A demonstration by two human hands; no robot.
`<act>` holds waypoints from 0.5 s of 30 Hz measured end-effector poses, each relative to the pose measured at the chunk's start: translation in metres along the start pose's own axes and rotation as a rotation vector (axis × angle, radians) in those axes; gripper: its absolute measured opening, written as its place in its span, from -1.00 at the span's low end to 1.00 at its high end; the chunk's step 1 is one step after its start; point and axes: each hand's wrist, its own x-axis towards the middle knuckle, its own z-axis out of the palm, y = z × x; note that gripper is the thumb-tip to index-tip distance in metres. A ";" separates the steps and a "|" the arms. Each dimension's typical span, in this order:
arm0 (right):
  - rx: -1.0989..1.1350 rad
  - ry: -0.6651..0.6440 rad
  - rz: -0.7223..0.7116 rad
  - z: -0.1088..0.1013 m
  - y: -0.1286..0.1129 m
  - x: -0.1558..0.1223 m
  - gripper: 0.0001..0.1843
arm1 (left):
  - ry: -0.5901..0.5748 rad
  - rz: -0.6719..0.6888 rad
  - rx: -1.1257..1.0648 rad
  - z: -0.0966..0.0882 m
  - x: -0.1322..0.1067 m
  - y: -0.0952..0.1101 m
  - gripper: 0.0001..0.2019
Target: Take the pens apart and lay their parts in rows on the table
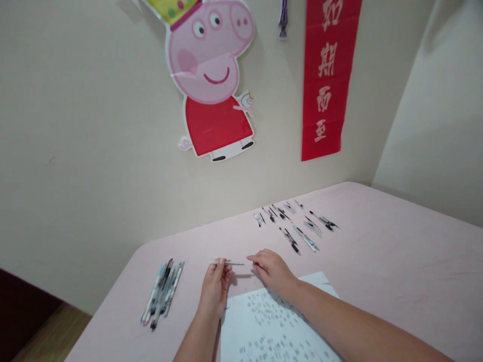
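Note:
My left hand (pixel 216 282) is closed around a thin pen refill (pixel 236 263), pinching it between thumb and fingers. The refill lies almost level just above the table, its narrow end pointing right. Close to that end, my right hand (pixel 274 271) has its fingers curled together in a pinch. Whatever is in the right fingers, if anything, is too small to make out. Below both hands rests a white sheet of paper (pixel 260 347) covered in handwriting, partly hidden by my right forearm.
A bundle of pens (pixel 163 291) lies on the pink tabletop (pixel 396 281) at left. Toward the back are small groups of pen parts (pixel 290 240), with caps and barrels among them. A wall with a pig cutout (pixel 219 123) and a red banner (pixel 324 110) stands behind.

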 end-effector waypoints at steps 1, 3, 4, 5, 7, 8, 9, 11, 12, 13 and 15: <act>-0.012 0.001 0.016 0.000 0.001 0.000 -0.67 | 0.043 0.029 -0.007 -0.001 0.001 0.001 -0.91; -0.040 0.004 0.058 -0.002 0.003 0.000 -0.70 | 0.136 0.101 -0.026 -0.004 0.002 0.004 -0.89; -0.053 0.005 0.079 -0.003 0.004 0.001 -0.72 | 0.178 0.139 -0.036 -0.006 0.004 0.006 -0.88; -0.064 0.008 0.099 -0.004 0.005 0.001 -0.73 | 0.211 0.174 -0.044 -0.008 0.005 0.008 -0.87; -0.080 0.016 0.136 -0.007 0.006 0.002 -0.77 | 0.259 0.226 -0.046 -0.012 0.007 0.011 -0.86; -0.085 0.016 0.152 -0.009 0.007 0.002 -0.79 | 0.279 0.247 -0.046 -0.013 0.007 0.012 -0.86; -0.088 0.015 0.167 -0.011 0.009 0.003 -0.81 | 0.296 0.266 -0.049 -0.013 0.007 0.013 -0.85; -0.092 0.011 0.196 -0.014 0.012 0.004 -0.83 | 0.322 0.299 -0.068 -0.012 0.006 0.016 -0.84; -0.097 0.010 0.208 -0.016 0.014 0.004 -0.83 | 0.329 0.310 -0.083 -0.010 0.005 0.016 -0.84; -0.106 0.013 0.222 -0.017 0.016 0.004 -0.84 | 0.329 0.310 -0.095 -0.008 0.004 0.017 -0.83; -0.136 0.031 0.251 -0.018 0.019 0.004 -0.84 | 0.308 0.267 -0.100 -0.002 0.000 0.016 -0.84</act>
